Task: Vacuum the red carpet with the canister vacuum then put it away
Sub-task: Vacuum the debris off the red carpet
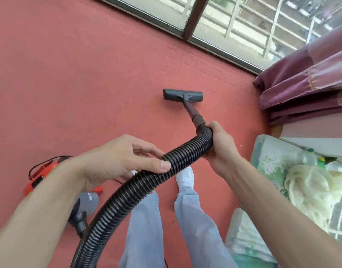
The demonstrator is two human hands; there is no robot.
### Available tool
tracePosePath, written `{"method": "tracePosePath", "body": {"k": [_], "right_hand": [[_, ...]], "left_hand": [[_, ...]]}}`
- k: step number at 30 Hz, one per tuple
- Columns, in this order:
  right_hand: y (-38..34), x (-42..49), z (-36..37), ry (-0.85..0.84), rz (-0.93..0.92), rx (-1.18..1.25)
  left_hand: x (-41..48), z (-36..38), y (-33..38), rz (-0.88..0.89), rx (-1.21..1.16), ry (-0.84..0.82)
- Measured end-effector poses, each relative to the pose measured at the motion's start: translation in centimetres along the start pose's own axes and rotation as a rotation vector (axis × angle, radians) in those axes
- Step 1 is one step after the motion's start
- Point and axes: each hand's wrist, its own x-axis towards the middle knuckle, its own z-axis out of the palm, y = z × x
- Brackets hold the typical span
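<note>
While the right hand [221,145] clasps the hose [127,194], the left hand [114,157] pinches it.

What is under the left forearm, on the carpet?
The red-and-grey plastic canister vacuum sits there on the red carpet. Its red end and grey end show; the left forearm covers its middle, so its full shape cannot be seen.

Open carpet to the left and ahead, right side crowded.
The red carpet [69,74] lies bare from the floor head [182,94] leftward and up to the window frame [195,18]. The curtain [305,84] and a cushioned seat [267,151] hem in the right, and the canister [40,176] and hose [127,196] block the near left.
</note>
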Motion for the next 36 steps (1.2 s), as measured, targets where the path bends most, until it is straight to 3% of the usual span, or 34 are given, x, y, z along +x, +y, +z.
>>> {"method": "tracePosePath", "body": {"k": [5, 11, 22, 27, 32, 36], "right_hand": [[3.2, -1.1, -4.0, 0.127, 0.066, 0.153], [5.7, -0.5, -6.2, 0.247, 0.181, 0.408], [4.2, -1.2, -7.6, 0.255, 0.192, 0.839], [4.9, -0.7, -8.0, 0.189, 0.251, 0.996], [3.2, 2.8, -7.4, 0.271, 0.311, 1.153], [1.4, 5.3, -8.6, 0.298, 0.341, 1.114]], "left_hand": [[1.2, 0.9, 2.0, -0.065, 0.093, -0.128], [4.2, 3.6, 3.5, -0.093, 0.175, -0.163], [6.1, 4.8, 5.3, -0.097, 0.236, -0.235], [6.1, 4.1, 6.2, -0.058, 0.218, -0.188], [8.0, 5.6, 5.7, 0.023, 0.249, 0.02], [10.3, 8.5, 5.1, 0.076, 0.256, 0.162]]}}
